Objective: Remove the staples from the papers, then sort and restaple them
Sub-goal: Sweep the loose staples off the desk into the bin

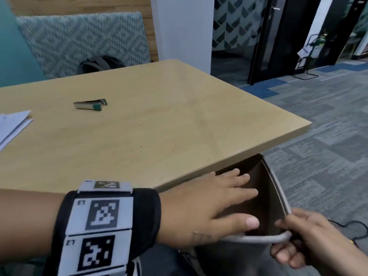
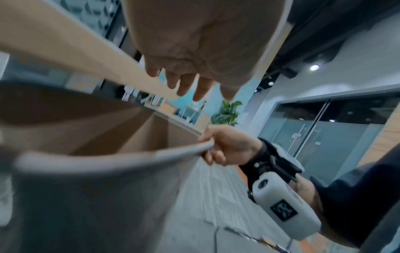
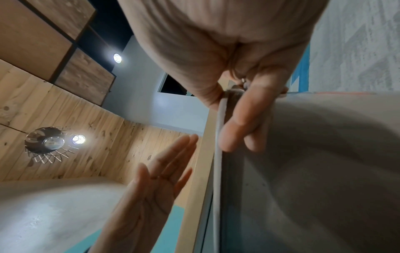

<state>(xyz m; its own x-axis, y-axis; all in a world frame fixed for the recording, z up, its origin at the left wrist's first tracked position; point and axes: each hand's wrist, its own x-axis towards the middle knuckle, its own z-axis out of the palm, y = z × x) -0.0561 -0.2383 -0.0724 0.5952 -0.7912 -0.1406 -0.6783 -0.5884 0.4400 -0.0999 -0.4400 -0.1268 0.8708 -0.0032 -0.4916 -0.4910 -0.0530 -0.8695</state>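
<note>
A metal stapler [image 1: 90, 104] with green parts lies on the wooden table [image 1: 159, 126], far left of both hands. White papers [image 1: 12, 124] poke in at the table's left edge. A grey bin [image 1: 276, 186] with a brown inside stands by the table's near right corner. My left hand [image 1: 235, 198] hovers flat over the bin's mouth, fingers straight, holding nothing. My right hand [image 1: 294, 236] grips the bin's near rim. In the left wrist view the right hand [image 2: 218, 145] pinches the bin rim [image 2: 108, 159]. In the right wrist view the left hand [image 3: 164, 167] shows a bare palm.
A bench with a patterned cushion [image 1: 79, 40] and a dark backpack [image 1: 99, 63] sits behind the table. Grey carpet [image 1: 318, 136] spreads to the right, with a black door [image 1: 278, 36] beyond and a cable [image 1: 348, 226] on the floor near my right hand.
</note>
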